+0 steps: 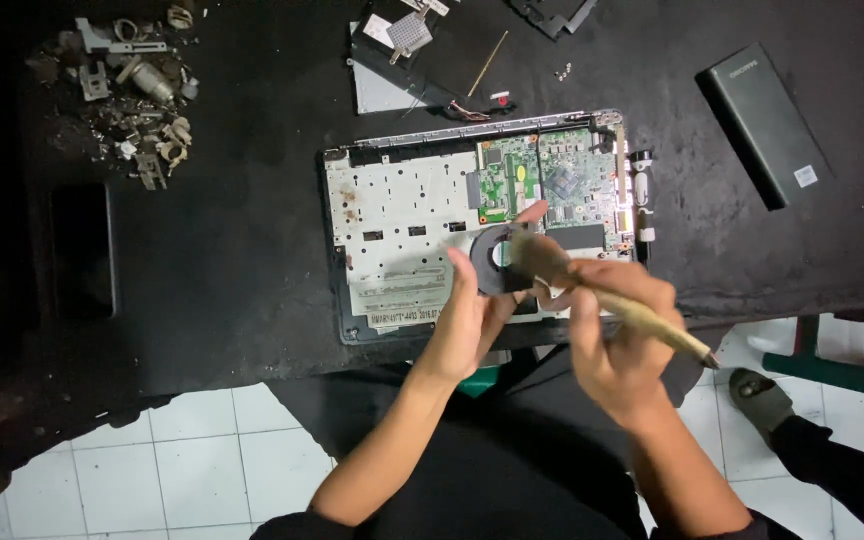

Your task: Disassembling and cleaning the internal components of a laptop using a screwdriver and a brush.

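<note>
Ctr frame: left hand (467, 325) clamped on fan (494, 260), right hand (617, 335) gripping brush (612, 300), over laptop (402, 230) on bench (232, 250). Step: dusting fan; brush wants light strokes.

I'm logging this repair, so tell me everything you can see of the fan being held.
The fan is a small, flat, black round housing, plastic by its look, with a central opening showing a teal hub. The left hand holds it tilted above the opened laptop, fingers behind its upper edge and thumb on its left rim. The brush in the right hand has its bristles against the fan's right side.
</note>
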